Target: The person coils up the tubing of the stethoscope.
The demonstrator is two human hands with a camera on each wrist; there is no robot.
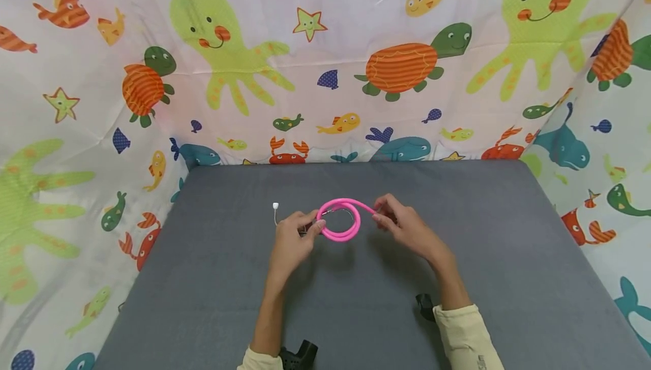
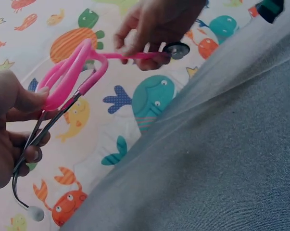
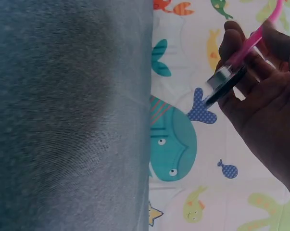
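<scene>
A stethoscope with pink tubing (image 1: 342,236) is held above the grey table, its tube wound into a loop. My left hand (image 1: 294,243) pinches the loop and the metal ear tubes (image 2: 53,121) between thumb and fingers. One white eartip (image 1: 276,205) sticks out beyond that hand. On the other side my right hand (image 1: 407,226) grips the tube's end near the chest piece (image 2: 176,50). In the right wrist view, the metal chest piece (image 3: 225,83) lies by the curled fingers (image 3: 231,41).
The grey table (image 1: 356,313) spreads beneath both hands. A curtain (image 1: 335,104) printed with sea animals hangs behind it and along both sides. Black wrist devices (image 1: 300,356) show by the cream sleeves (image 1: 468,336).
</scene>
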